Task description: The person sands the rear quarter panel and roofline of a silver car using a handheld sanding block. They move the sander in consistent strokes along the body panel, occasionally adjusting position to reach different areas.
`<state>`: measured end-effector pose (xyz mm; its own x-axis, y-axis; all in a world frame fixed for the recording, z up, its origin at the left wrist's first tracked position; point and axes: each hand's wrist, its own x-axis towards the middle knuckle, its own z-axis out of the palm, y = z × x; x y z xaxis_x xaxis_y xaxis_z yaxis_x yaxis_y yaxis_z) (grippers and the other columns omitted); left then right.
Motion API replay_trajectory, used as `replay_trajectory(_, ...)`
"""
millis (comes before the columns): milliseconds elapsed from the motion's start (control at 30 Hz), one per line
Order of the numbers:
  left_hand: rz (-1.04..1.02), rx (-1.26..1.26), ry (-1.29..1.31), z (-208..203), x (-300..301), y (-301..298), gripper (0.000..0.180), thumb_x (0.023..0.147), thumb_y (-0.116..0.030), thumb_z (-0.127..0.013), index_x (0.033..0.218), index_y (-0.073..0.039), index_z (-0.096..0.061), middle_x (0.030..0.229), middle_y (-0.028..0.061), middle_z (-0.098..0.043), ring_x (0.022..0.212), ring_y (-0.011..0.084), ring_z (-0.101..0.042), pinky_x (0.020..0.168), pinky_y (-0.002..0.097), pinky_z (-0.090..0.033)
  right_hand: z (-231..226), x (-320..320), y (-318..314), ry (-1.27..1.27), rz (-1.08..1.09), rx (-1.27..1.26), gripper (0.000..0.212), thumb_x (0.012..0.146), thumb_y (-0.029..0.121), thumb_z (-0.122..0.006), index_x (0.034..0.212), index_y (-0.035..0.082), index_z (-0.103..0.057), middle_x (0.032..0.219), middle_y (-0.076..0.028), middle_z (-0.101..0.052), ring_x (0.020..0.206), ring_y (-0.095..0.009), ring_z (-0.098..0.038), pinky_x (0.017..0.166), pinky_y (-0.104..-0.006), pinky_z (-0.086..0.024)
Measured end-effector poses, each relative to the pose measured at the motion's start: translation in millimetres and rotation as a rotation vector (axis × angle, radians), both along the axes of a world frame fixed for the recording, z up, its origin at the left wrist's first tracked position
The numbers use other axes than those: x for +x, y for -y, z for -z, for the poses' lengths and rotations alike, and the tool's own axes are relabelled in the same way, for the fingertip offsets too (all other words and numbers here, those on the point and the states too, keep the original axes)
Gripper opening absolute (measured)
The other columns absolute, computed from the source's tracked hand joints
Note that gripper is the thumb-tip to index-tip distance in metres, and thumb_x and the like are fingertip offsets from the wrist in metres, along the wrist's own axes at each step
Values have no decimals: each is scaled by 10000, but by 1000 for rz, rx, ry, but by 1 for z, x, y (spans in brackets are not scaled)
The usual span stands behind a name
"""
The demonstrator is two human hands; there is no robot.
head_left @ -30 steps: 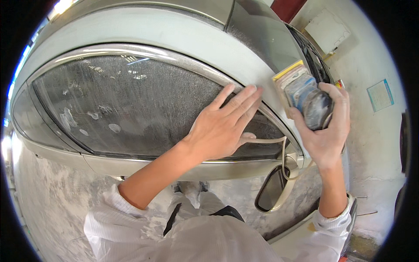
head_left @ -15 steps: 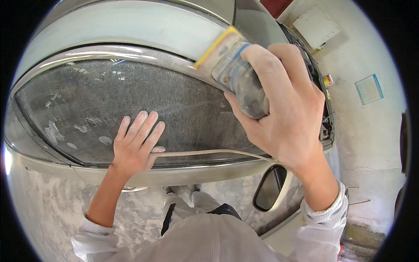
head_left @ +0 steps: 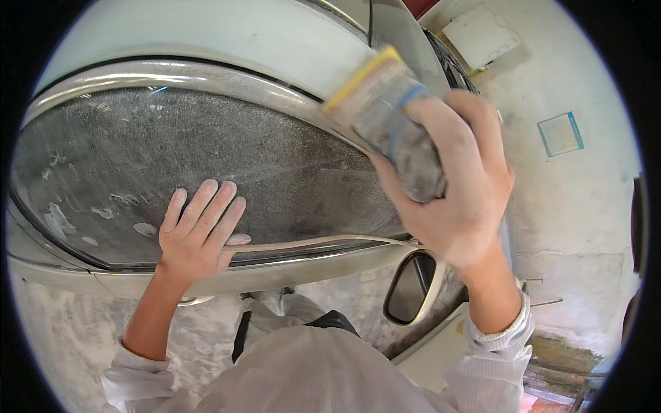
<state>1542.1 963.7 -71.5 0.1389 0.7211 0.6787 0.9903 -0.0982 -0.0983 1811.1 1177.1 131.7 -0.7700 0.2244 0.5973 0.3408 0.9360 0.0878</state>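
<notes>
My right hand [head_left: 461, 179] is wrapped around the dusty grey grip of a hand sander [head_left: 406, 148], which has a yellow-edged rectangular pad and a blue band. Motion blurs the pad, which is at the curved upper frame [head_left: 241, 82] of a car's side window; whether it touches is unclear. Flat on the dusty dark window glass [head_left: 296, 158], low down, rests my left hand [head_left: 200, 230], fingers spread and powdered white. A thin pale hose or strip [head_left: 310, 242] runs from beside the left thumb to behind my right wrist; its far end is hidden.
The car's side mirror [head_left: 411, 288] juts out below my right wrist. A pale roof panel [head_left: 227, 38] lies beyond the window. At right stands a white wall [head_left: 585, 199] with a framed notice [head_left: 560, 134]. Dusty floor [head_left: 213, 330] shows around my legs.
The sander and my right hand have moved right along the window frame. My left hand stays on the glass, and the whole view has shifted slightly.
</notes>
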Motion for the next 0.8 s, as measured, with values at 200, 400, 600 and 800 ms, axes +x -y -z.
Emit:
replay_trajectory(200, 9, 24, 20, 2, 3, -2, 572, 991, -508, -730, 1452, -170, -725, 1581, 57, -676, 1504, 278, -582, 1324, 545, -311, 1, 16, -3, -58, 17, 124, 611, 683, 118, -1006, 1224, 120, -722, 1165, -151, -650, 810, -329, -725, 694, -397, -632)
replay_trajectory(400, 14, 28, 18, -7, 1, -3, 558, 961, -492, -764, 1408, -160, -751, 1569, 52, -684, 1500, 256, -584, 1306, 512, -347, 2, -8, 4, -9, 53, 60, 557, 723, 149, -987, 1211, 132, -719, 1181, -153, -656, 830, -340, -734, 689, -403, -622)
replay_trajectory(600, 75, 55, 66, -7, -1, -3, 553, 1037, -458, -683, 1477, -125, -714, 1617, 76, -640, 1557, 265, -533, 1310, 515, -352, -7, -8, 11, -64, 51, 98, 571, 721, 125, -987, 1219, 107, -709, 1182, -164, -664, 874, -366, -739, 717, -427, -629)
replay_trajectory(800, 164, 37, 61, -9, -6, -3, 567, 1043, -484, -681, 1469, -111, -703, 1581, 105, -664, 1534, 269, -559, 1316, 533, -335, -26, -68, 33, 14, 92, 34, 599, 689, 98, -976, 1223, 103, -705, 1142, -159, -654, 832, -365, -724, 715, -437, -618)
